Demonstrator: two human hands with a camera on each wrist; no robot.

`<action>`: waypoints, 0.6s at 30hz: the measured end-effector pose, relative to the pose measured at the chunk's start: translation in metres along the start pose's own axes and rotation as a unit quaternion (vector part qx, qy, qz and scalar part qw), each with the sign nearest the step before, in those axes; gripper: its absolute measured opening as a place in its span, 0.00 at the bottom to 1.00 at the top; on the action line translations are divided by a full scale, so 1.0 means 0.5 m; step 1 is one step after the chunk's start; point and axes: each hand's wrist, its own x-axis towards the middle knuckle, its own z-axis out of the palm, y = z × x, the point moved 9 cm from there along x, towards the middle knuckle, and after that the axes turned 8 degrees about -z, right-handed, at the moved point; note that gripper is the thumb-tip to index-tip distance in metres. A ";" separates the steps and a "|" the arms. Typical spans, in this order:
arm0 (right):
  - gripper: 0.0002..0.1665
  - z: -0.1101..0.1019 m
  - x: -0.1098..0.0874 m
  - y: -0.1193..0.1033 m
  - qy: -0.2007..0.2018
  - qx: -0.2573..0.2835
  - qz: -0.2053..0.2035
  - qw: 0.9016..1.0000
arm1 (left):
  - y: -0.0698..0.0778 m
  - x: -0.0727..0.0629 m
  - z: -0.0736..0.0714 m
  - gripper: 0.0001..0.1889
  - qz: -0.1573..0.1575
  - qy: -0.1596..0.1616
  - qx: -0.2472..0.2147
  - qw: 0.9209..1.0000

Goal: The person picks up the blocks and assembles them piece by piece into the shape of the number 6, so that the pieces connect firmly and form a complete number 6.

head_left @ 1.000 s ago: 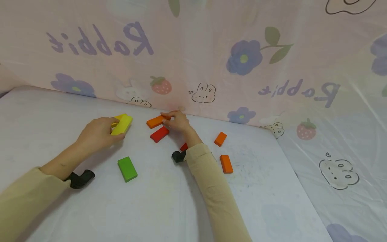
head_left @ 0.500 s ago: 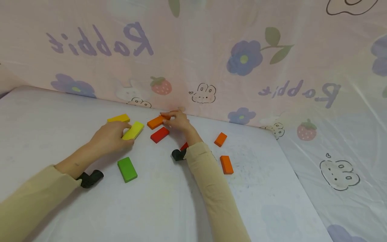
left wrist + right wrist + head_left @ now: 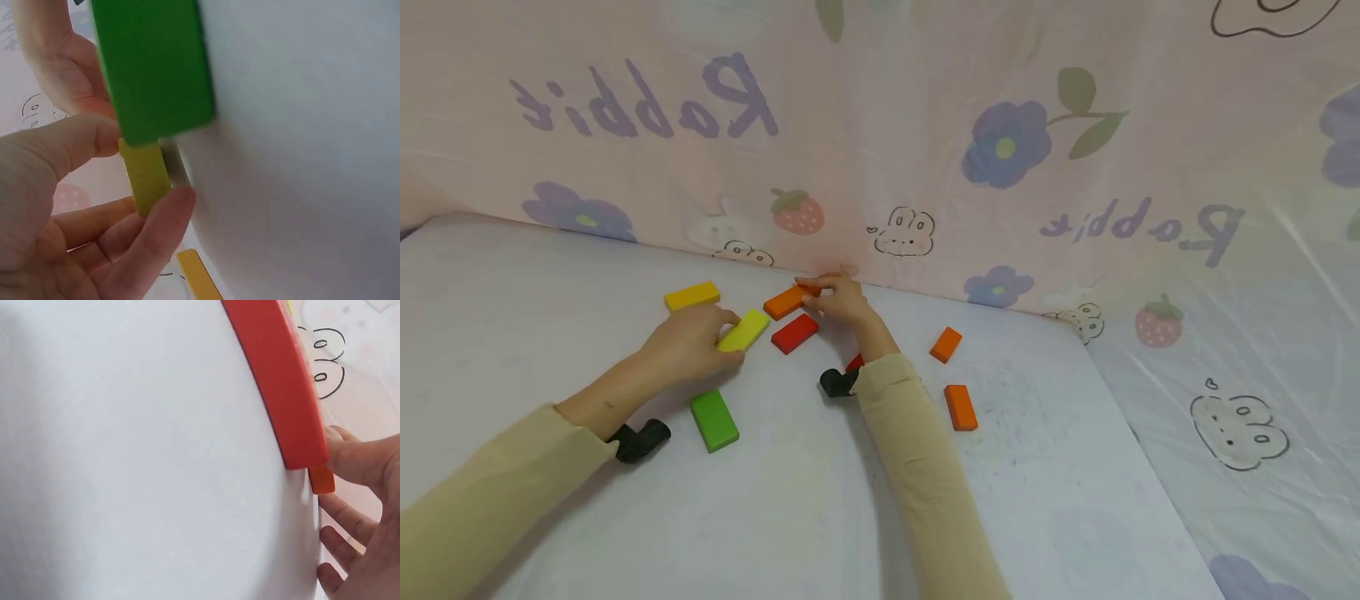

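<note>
Orange block [image 3: 781, 303], partly behind right hand [image 3: 842, 300]; one red block [image 3: 853, 363], partly behind sleeve [image 3: 917, 450]

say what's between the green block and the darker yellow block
In the head view, the left hand lies between the green block and the darker yellow block, pinching the lighter yellow block.

Left lettering [image 3: 651, 100]: I'm reading "Rabbit", running mirror-reversed across the printed cloth [image 3: 880, 150].
Right lettering [image 3: 1138, 223]: I'm seeing what looks like "Rabbit" too, smaller, running backwards on that cloth.
</note>
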 end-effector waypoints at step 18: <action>0.23 -0.001 -0.002 -0.004 -0.001 -0.019 -0.027 0.999 | 0.014 0.004 0.016 0.29 -0.008 -0.021 0.002 1.000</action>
